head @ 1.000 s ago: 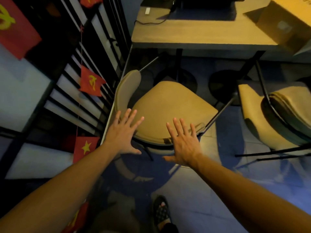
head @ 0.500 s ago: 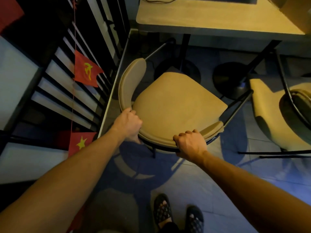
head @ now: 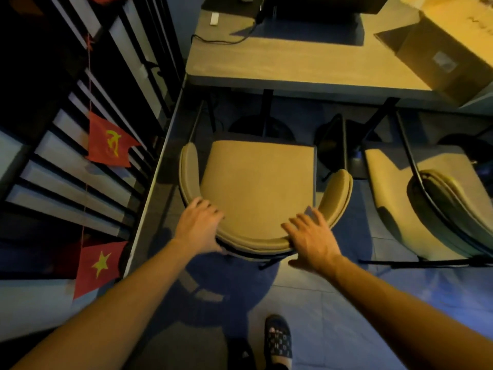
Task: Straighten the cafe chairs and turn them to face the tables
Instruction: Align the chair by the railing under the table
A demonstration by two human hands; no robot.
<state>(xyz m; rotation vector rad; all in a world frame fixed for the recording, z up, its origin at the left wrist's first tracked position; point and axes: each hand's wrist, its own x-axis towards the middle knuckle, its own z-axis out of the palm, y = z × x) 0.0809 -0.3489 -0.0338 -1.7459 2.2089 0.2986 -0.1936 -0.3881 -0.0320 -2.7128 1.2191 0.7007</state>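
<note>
A tan padded chair [head: 256, 188] with a curved backrest stands square to the table [head: 293, 68], its seat front toward the table edge. My left hand [head: 198, 228] lies on the left part of the backrest, fingers extended over the top and thumb below. My right hand [head: 309, 239] rests on the right part of the backrest with its fingers spread. Neither hand is closed around the rim. A second tan chair [head: 386, 188] stands to the right, angled, its dark-backed backrest toward the right edge.
A cardboard box [head: 453, 44] and a dark device with a cable [head: 314, 20] sit on the table. A black slatted partition with red flags [head: 109, 145] runs close along the chair's left. Black table pedestals [head: 264, 113] stand beneath. My foot [head: 277, 340] is on the tiled floor.
The chair has been swung round from an angle to face the table squarely. Both hands gripped the backrest half a second ago and have now opened on it.
</note>
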